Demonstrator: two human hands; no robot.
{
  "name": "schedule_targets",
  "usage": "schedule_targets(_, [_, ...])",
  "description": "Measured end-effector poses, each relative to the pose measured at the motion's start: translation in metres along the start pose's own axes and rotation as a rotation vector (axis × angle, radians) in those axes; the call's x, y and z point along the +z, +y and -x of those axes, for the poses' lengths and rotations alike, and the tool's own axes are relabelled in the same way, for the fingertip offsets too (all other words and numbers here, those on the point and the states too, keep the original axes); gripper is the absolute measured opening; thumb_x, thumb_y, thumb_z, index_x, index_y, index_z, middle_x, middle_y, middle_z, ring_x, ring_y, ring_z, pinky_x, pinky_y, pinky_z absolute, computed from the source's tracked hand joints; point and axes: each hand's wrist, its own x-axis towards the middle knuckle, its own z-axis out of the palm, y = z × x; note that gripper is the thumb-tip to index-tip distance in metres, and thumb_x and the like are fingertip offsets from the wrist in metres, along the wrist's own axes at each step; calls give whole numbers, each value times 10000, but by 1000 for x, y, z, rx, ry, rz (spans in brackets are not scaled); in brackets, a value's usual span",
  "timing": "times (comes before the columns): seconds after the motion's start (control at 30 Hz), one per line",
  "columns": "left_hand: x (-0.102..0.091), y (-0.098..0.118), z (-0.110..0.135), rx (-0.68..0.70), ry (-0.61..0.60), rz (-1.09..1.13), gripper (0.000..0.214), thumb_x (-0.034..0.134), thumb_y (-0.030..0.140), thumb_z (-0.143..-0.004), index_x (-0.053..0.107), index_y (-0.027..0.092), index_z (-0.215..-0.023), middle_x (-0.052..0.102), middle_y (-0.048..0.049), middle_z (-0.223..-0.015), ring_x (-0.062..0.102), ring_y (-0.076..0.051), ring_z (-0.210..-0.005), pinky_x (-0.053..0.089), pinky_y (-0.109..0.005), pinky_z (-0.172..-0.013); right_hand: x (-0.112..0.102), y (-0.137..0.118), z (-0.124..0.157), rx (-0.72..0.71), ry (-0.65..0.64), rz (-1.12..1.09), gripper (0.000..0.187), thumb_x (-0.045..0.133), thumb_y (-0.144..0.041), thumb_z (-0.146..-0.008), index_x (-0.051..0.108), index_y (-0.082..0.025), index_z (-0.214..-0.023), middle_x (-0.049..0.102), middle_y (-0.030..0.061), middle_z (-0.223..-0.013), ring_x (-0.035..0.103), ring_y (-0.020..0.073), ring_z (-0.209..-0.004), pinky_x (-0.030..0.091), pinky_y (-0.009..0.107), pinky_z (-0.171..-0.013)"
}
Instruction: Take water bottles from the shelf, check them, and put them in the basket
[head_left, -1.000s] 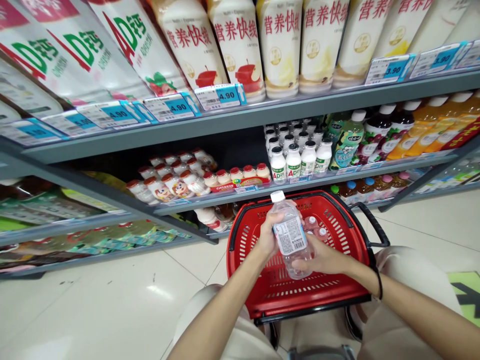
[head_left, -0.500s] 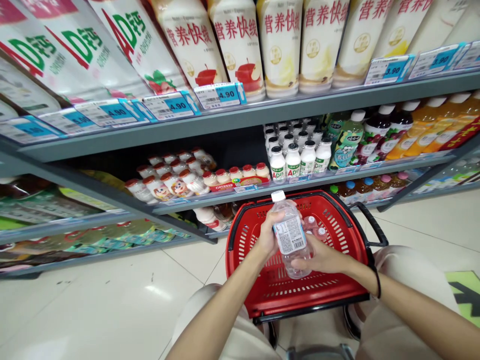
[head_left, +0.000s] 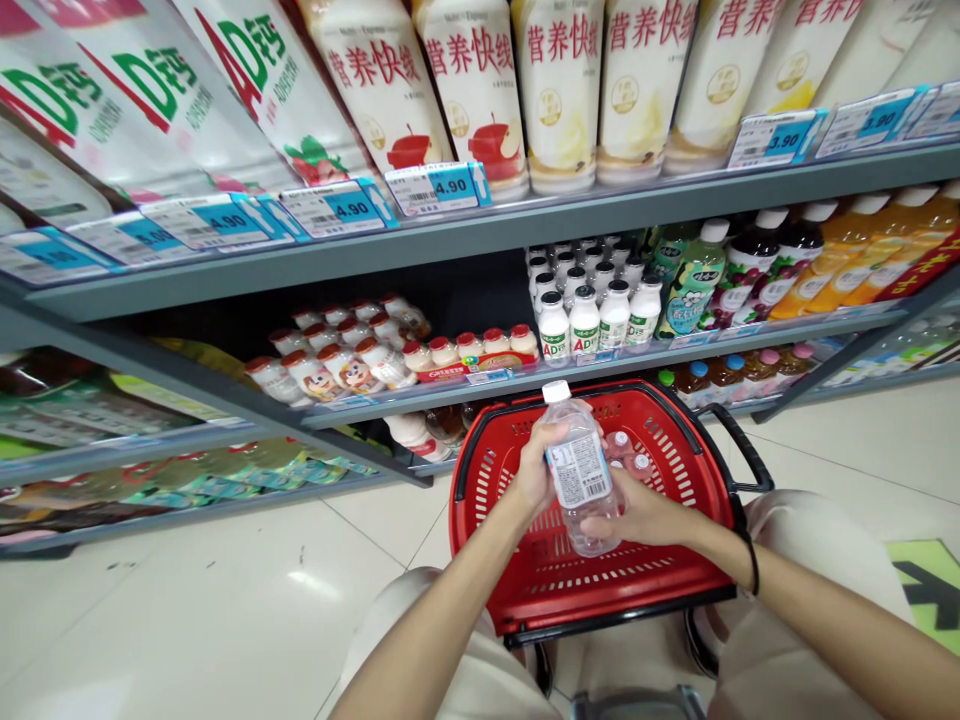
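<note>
A clear plastic drink bottle (head_left: 579,470) with a white cap is held above the basket, its barcode label facing me and its top tilted slightly left. My left hand (head_left: 536,468) is closed around its upper left side. Lower down, my right hand (head_left: 637,512) grips the right side, thumb across the front near the base. Beneath is a red shopping basket (head_left: 517,595) with slotted walls. Several small pinkish bottles (head_left: 619,445) with pale caps lie inside it, partly hidden by the held bottle and my right hand.
Ahead, a grey shelf edge (head_left: 570,218) carries large drink bottles and price tags. Under it stand white AD bottles (head_left: 585,325), a red-wrapped pack (head_left: 472,355) and orange juice bottles (head_left: 840,255). The basket's black handle (head_left: 750,450) sticks out right. My knees flank the basket.
Almost nothing differs. The view has shifted very slightly; both hands keep the same hold on the bottle above the basket.
</note>
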Motion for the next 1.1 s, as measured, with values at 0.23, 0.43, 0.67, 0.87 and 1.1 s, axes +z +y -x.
schedule_targets(0.23, [1, 2, 1, -4, 6, -14, 515, 704, 434, -682, 625, 137, -1095, 712, -60, -819, 677, -207, -671, 535, -308, -632, 0, -3, 0, 3, -7, -6, 646, 798, -455, -840, 556, -139, -1349, 637, 144, -1330, 613, 284, -1220, 479, 455, -1074])
schedule_targets(0.43, [3, 2, 2, -11, 11, -26, 514, 706, 444, -672, 629, 132, -1073, 713, -63, -818, 667, -204, -665, 526, -302, -594, 0, -1, 1, 47, -6, -14, 681, 819, -460, -814, 549, -135, -1348, 645, 147, -1315, 628, 286, -1186, 493, 466, -1053])
schedule_targets(0.67, [4, 2, 1, 13, 7, -46, 478, 693, 429, -681, 638, 135, -1053, 709, -62, -806, 661, -200, -650, 529, -311, -629, -1, 3, 1, 73, 8, -22, 746, 855, -431, -781, 528, -144, -1387, 640, 148, -1343, 633, 275, -1178, 498, 469, -1052])
schedule_targets(0.87, [2, 1, 1, 12, 17, -62, 486, 694, 439, -681, 648, 137, -1060, 712, -65, -808, 662, -200, -662, 528, -307, -634, -1, 4, 1, 72, 10, -26, 711, 854, -431, -782, 541, -143, -1352, 656, 138, -1302, 639, 276, -1165, 515, 460, -1026])
schedule_targets(1.1, [2, 0, 1, 6, 16, -58, 478, 699, 439, -687, 644, 142, -1058, 714, -63, -818, 668, -203, -668, 525, -306, -641, 0, 1, 1, 50, -6, -33, 712, 845, -433, -794, 523, -140, -1357, 636, 145, -1332, 634, 275, -1182, 502, 456, -1050])
